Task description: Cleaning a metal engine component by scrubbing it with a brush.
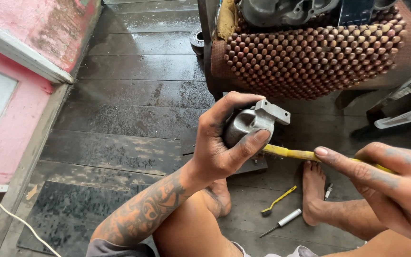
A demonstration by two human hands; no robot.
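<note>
My left hand (224,143) grips a grey cast-metal part (252,123) with a flat flange on top, thumb over it and fingers under it. My right hand (391,185) holds a thin yellow-handled tool (293,153) with the index finger stretched along the shaft. The tool's front end reaches the metal part and is hidden behind my left fingers. Both hands hang above my bare feet (312,190) and the dark wooden floor.
On the floor between my feet lie a small yellow brush (278,201) and a silver-handled pick (281,222). A seat with a wooden bead cover (310,57) carries grey metal parts (281,12). A pink wall (20,95) runs along the left.
</note>
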